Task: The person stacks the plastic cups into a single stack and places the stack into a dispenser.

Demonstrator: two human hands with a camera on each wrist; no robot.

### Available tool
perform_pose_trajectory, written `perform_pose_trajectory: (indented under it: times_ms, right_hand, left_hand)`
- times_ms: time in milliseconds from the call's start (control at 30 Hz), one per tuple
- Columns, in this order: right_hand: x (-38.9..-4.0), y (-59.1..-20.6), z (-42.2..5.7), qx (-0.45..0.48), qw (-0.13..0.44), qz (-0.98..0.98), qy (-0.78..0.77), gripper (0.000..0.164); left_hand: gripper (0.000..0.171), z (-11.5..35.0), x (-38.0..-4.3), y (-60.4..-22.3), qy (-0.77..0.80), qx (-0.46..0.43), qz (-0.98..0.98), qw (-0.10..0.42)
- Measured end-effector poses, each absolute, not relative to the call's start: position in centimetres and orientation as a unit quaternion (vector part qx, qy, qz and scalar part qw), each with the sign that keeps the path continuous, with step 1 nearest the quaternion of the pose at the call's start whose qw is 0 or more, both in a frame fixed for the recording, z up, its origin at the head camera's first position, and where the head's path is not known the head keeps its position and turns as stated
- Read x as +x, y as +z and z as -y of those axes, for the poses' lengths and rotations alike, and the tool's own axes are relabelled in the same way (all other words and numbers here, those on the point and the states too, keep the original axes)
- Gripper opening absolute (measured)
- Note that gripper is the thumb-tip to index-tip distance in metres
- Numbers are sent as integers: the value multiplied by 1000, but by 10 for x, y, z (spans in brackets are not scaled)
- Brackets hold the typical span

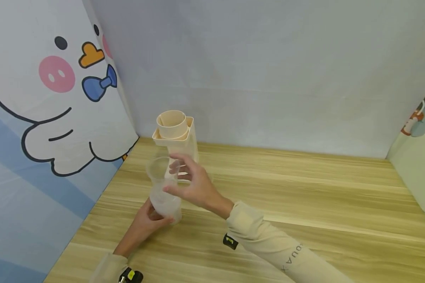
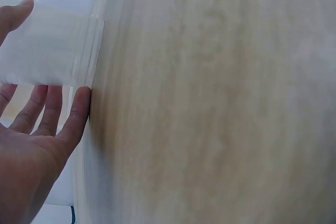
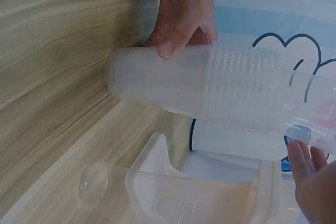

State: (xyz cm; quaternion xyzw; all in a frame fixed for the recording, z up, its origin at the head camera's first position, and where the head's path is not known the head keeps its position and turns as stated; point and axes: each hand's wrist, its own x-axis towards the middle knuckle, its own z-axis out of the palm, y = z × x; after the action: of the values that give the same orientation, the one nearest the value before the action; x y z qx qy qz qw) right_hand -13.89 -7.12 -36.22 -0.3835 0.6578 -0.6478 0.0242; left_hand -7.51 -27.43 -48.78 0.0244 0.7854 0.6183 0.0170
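A stack of clear plastic cups (image 1: 165,198) stands upright on the table, rims upward. My left hand (image 1: 144,223) holds it low down, with thumb and fingers on either side of the frosted-looking cup wall (image 2: 42,45). Above the stacked rims (image 3: 247,87) rises a clear upper section (image 3: 310,98). My right hand (image 1: 196,184) has thumb and bent fingers around that upper section; its fingertips (image 3: 296,161) touch the clear wall. Just behind the cups is a cream cup dispenser (image 1: 192,147) with a round open top (image 1: 172,125).
The dispenser has a clear tube (image 3: 100,184) on its front. Wood-grain table (image 1: 304,188) stretches to the right. A plain grey-white backdrop (image 1: 269,78) closes the back, and a cartoon-printed cloth (image 1: 67,118) borders the left side.
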Motion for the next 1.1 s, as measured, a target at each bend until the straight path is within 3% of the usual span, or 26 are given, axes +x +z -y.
perform_pose_trajectory:
  times_ms: [1100]
  right_hand:
    - [-134, -387, 72, -393, -9, -724, -567, 58]
  left_hand:
    - [77, 274, -74, -487, 611, 14, -791, 26]
